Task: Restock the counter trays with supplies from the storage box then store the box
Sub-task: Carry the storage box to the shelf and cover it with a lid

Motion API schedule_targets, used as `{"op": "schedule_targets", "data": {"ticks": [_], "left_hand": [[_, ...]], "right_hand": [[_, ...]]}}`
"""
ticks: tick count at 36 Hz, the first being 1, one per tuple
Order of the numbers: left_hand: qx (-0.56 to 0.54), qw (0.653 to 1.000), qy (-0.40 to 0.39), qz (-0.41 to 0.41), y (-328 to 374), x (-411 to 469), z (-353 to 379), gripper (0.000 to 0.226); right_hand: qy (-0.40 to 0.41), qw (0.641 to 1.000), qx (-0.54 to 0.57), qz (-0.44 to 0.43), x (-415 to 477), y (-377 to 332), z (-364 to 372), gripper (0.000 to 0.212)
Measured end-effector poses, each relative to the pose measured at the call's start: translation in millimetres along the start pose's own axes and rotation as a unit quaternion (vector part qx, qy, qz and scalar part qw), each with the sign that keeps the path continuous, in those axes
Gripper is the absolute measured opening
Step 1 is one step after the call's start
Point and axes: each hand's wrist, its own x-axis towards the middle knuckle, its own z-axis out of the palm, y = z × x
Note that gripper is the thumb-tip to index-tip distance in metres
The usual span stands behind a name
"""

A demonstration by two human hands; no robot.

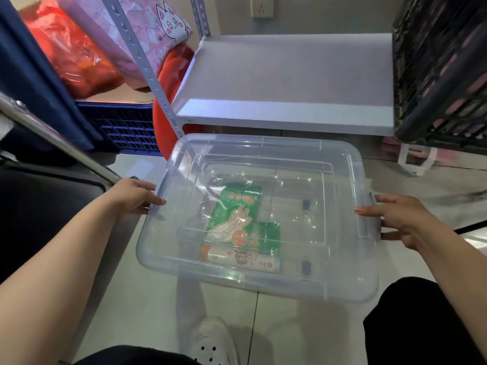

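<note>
A clear plastic storage box [340, 283] with its lid on hangs above the tiled floor, in front of a white metal shelf [287, 77]. My left hand [131, 196] grips the box's left handle. On the opposite side my right hand [395, 219] grips the right handle. Through the lid I see a green packet of disposable gloves [237, 217] and a white and orange roll [237, 256] lying inside.
A black crate [442, 69] stands on the shelf's right end. Left of the shelf post are red bags [71, 56], a pink cat-print bag [168, 25] and a blue crate [123, 127]. A chair's metal bar [52, 138] lies at the left. My white shoe [213, 343] is below the box.
</note>
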Motion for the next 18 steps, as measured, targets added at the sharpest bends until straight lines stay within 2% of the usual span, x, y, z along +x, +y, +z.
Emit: {"op": "schedule_targets", "data": {"ticks": [4,8,14,16,18], "left_hand": [[0.062,0.997,0.046,0.012,15,-6,10,0.029],[0.087,0.995,0.04,0.01,16,-6,10,0.034],[0.101,0.995,0.026,0.0,12,2,7,0.029],[0.093,0.995,0.021,-0.001,10,5,5,0.027],[0.075,0.997,0.031,-0.001,8,5,5,0.034]], "right_hand": [[0.009,1.0,-0.002,-0.009,-2,-2,2,0.052],[0.009,1.0,-0.01,-0.008,-4,-3,4,0.04],[0.016,0.999,-0.033,0.005,0,-5,3,0.052],[0.015,0.999,-0.042,0.006,-1,-7,4,0.043],[0.014,0.999,-0.046,0.006,-1,-8,4,0.036]]}}
